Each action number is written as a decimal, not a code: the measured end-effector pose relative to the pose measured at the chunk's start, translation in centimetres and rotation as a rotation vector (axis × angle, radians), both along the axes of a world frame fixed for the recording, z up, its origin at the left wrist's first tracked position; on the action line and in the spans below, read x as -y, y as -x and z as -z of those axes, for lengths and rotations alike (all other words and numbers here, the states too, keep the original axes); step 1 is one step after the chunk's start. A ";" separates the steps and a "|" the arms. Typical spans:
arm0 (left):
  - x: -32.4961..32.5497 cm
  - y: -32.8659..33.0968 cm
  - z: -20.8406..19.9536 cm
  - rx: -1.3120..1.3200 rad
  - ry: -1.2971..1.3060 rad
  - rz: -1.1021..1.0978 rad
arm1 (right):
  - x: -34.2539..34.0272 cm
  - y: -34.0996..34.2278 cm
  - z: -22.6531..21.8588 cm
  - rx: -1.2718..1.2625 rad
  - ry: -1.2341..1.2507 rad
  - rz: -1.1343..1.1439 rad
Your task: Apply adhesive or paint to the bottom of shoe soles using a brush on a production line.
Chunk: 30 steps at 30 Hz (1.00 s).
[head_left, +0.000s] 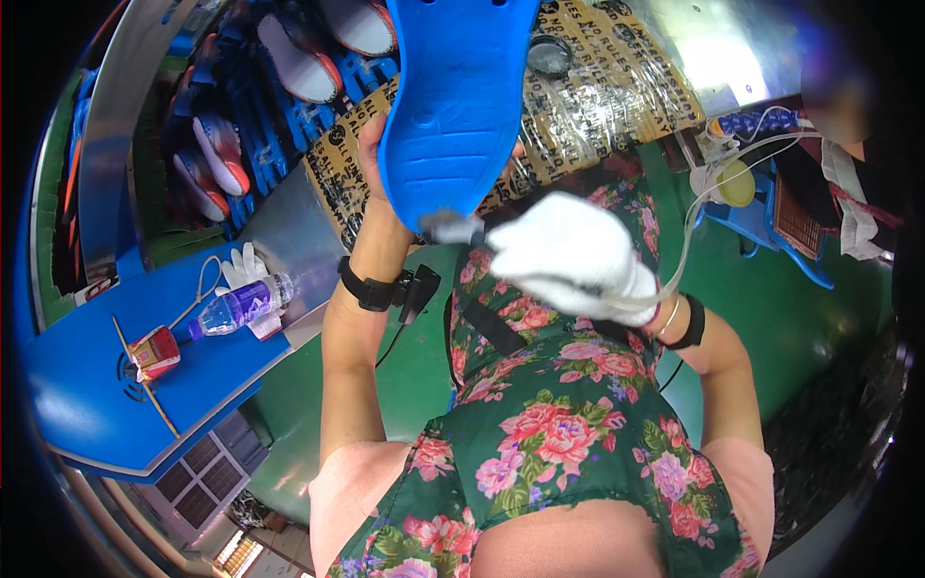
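Observation:
My bare left hand (372, 159) wraps round a blue sole-shaped piece (457, 116) from beneath; its thumb side shows at the left edge and fingertips at the right. Shallow ridges cross the piece's lower half, and its upper end runs out of view. In a white knitted glove, my right hand (568, 249) is closed on a brush (453, 227), most of whose handle is hidden by the glove. The brush head, blurred, is at the piece's lower rounded end; whether it touches cannot be told.
Behind the piece lies a taped cardboard sheet (617, 82) with a round dark dish (549, 56). Shoes (297, 60) sit on blue racks at left. A blue table (87, 385) bears a bottle (241, 306), glove and small red box (154, 353). Another person (848, 125) is at far right.

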State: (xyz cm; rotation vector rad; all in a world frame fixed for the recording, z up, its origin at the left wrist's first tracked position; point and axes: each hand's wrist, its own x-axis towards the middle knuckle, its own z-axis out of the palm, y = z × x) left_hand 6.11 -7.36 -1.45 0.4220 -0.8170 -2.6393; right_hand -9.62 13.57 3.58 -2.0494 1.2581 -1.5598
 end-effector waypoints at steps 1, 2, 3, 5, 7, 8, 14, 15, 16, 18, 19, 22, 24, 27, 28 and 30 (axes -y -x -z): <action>0.1 0.3 -0.1 -0.006 0.004 -0.001 | -0.3 -0.4 -0.2 0.091 -0.042 -0.054; 0.2 0.8 -0.3 -0.089 -0.040 0.046 | -0.2 0.0 -0.7 0.168 -0.075 -0.098; 0.3 0.9 -0.3 -0.167 -0.084 0.094 | 0.1 0.2 -0.4 0.281 -0.123 -0.086; 0.4 0.4 -0.4 -0.125 -0.093 0.070 | 0.7 0.4 -0.1 0.503 -0.229 0.035; 0.0 0.5 -0.5 -0.052 -0.100 0.002 | 0.9 1.1 0.3 0.496 -0.335 0.010; -0.6 0.5 -0.5 -0.079 -0.074 0.019 | 0.6 1.2 0.9 0.579 -0.400 -0.069; -5.2 1.2 -0.4 -0.052 -0.324 -0.039 | 1.9 5.8 -1.9 0.534 -0.342 0.094; -5.4 1.2 0.0 -0.180 -0.329 0.093 | 2.7 6.5 -2.7 0.339 -0.194 0.166; -5.8 1.6 -0.3 -0.196 -0.304 0.100 | 3.5 7.4 -3.4 0.146 -0.050 0.244; -6.3 2.4 -0.7 -0.239 -0.344 0.153 | 5.3 9.0 -3.8 -0.038 0.185 0.432; -6.0 2.5 -0.8 -0.156 -0.347 0.131 | 5.6 8.9 -4.3 -0.102 0.214 0.425; -5.4 2.2 -1.5 -0.163 -0.337 0.136 | 4.2 7.4 -4.9 -0.024 0.205 0.280; -5.2 2.4 -4.5 -0.020 -0.090 0.063 | 2.2 7.5 -4.6 0.421 -0.081 0.056; -3.4 2.4 -7.4 -0.368 0.111 0.160 | -0.7 8.6 -5.3 0.964 -0.162 0.063; -2.9 2.6 -9.5 -0.379 0.134 0.154 | -1.1 9.3 -4.9 1.092 -0.083 0.076; -1.6 3.3 -14.0 -0.508 0.211 0.284 | -1.7 9.8 -4.9 1.351 0.049 0.146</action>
